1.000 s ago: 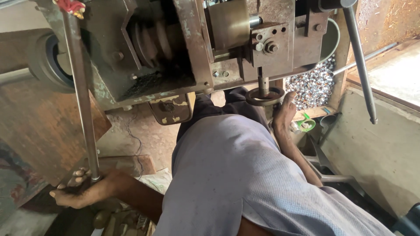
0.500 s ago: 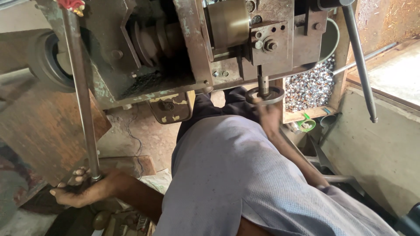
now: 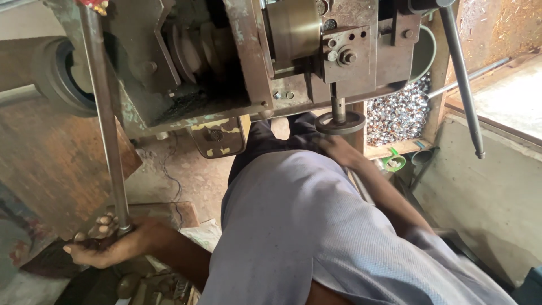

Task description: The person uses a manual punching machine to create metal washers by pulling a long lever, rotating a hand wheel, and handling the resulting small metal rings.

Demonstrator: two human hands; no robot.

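Note:
My left hand (image 3: 104, 244) lies low at the left, palm up and cupped around what look like small metal pieces, right beside the lower end of a long steel rod (image 3: 106, 130). My right hand (image 3: 339, 150) reaches forward under the old press machine (image 3: 243, 62). It touches the round dark die plate (image 3: 340, 122) below the vertical punch (image 3: 337, 105). Its fingers are partly hidden by the plate and by my grey shirt (image 3: 316, 226), so I cannot see whether they hold anything.
A wooden box (image 3: 395, 148) holding several small shiny metal rings stands behind the die. A second long lever (image 3: 460, 85) slants down at the right. A green ring (image 3: 393, 164) lies near a concrete wall. A rusty panel (image 3: 51, 164) stands at the left.
My right hand has dropped from in front of the ring box down and left to the die plate. My left hand has stayed by the rod's end.

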